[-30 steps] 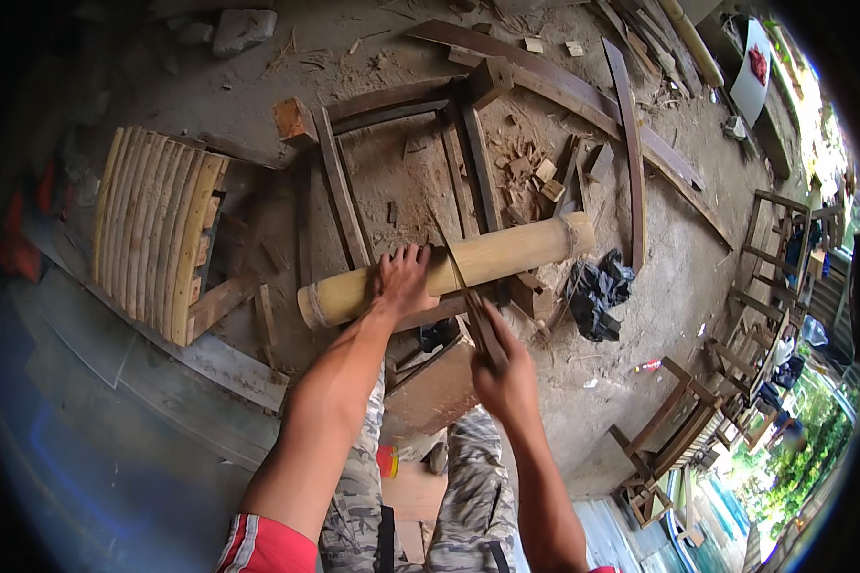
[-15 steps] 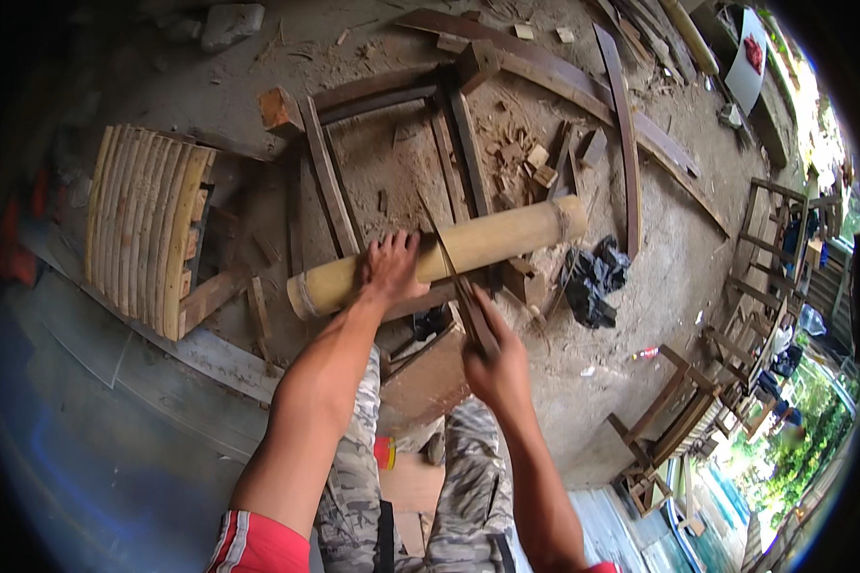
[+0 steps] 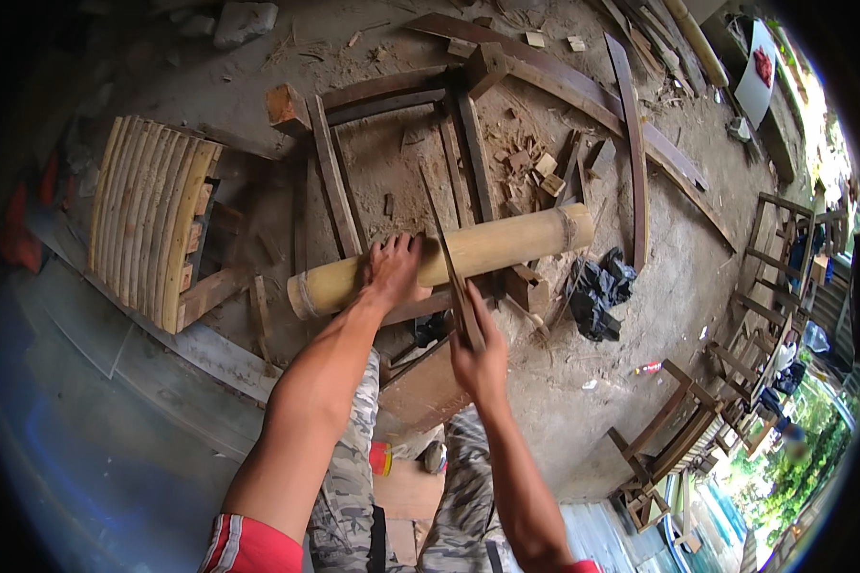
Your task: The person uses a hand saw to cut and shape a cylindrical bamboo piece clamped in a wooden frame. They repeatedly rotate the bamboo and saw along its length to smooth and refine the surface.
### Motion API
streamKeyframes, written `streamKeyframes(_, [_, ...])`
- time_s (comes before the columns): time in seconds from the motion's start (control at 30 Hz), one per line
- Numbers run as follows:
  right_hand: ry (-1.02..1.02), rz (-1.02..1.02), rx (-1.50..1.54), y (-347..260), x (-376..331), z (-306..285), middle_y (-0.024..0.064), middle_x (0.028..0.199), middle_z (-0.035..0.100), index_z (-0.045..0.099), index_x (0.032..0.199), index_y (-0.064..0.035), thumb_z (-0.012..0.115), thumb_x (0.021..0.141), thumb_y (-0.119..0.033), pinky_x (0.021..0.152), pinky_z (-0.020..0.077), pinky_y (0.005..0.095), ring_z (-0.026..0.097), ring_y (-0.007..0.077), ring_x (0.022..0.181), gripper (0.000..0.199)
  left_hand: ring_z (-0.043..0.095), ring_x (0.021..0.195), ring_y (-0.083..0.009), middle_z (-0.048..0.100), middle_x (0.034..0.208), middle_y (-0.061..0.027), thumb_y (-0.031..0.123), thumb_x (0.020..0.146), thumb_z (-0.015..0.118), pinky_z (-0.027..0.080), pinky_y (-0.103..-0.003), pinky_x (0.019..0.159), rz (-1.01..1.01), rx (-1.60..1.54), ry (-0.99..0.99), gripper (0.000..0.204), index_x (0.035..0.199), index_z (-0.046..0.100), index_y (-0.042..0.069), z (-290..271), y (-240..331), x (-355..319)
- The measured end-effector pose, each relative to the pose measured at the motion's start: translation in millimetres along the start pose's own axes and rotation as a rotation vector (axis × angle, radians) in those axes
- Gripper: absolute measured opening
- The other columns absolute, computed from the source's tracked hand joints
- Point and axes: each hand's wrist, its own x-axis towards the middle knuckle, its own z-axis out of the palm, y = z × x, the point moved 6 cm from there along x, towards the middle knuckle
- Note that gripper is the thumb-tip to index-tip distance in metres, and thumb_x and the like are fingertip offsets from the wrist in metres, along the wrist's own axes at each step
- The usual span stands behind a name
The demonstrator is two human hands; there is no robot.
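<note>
A thick tan bamboo pole (image 3: 506, 239) lies crosswise over a dark wooden frame (image 3: 334, 181) in front of me. My left hand (image 3: 392, 270) presses on the pole left of its middle, fingers curled over the top. In my right hand (image 3: 480, 355) is the handle of a handsaw (image 3: 449, 253), gripped close to my knees. The saw's blade crosses the pole just right of my left hand, its tip pointing away over the frame. How deep the blade sits in the bamboo I cannot tell.
On the left stands a slatted bamboo seat (image 3: 148, 220). Wood offcuts (image 3: 540, 167) and a crumpled black plastic bag (image 3: 597, 294) lie right of the frame. Long dark boards (image 3: 626, 143) rest on the dirt floor beyond. Wooden frames (image 3: 678, 411) line the right side.
My right hand has pulled slightly back and left with the saw's handle. My left hand keeps its place on the pole. The whole view has shifted a little.
</note>
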Motion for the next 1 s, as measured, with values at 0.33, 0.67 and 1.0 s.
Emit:
streamKeyframes(0.33, [0.135, -0.006, -0.203, 16.1, -156.8, -54.8, 0.0218, 0.109, 0.073, 0.052, 0.146, -0.0067, 0.067, 0.080, 0.004, 0.069, 0.0585, 0.0356, 0.076, 0.0331, 0.081, 0.068, 0.052, 0.123, -0.0346, 0.054, 0.130, -0.0152, 0.042, 0.060, 0.090, 0.038, -0.053, 0.106, -0.016, 0.064, -0.011, 0.104, 0.145, 0.043, 0.006, -5.3, 2.0, 2.1])
streamKeyframes(0.67, [0.043, -0.018, -0.074, 7.4, -149.4, -73.8, 0.0233, 0.107, 0.074, 0.053, 0.144, -0.0001, 0.071, 0.086, -0.005, 0.076, 0.0562, 0.0300, 0.077, 0.0268, 0.089, 0.061, 0.052, 0.127, -0.0331, 0.055, 0.133, -0.0140, 0.055, 0.063, 0.085, 0.037, -0.050, 0.108, -0.074, 0.082, -0.039, 0.103, 0.147, 0.044, 0.010, -7.3, 5.8, -2.9])
streamKeyframes(1.0, [-0.106, -0.027, -0.086, -14.5, -157.2, -83.2, 0.0233, 0.113, 0.072, 0.048, 0.148, -0.0030, 0.070, 0.088, -0.001, 0.079, 0.0572, 0.0332, 0.076, 0.0309, 0.094, 0.065, 0.052, 0.125, -0.0300, 0.059, 0.131, -0.0149, 0.067, 0.066, 0.079, 0.033, -0.047, 0.110, -0.021, 0.154, 0.031, 0.106, 0.148, 0.045, 0.010, -27.2, -21.0, -26.1])
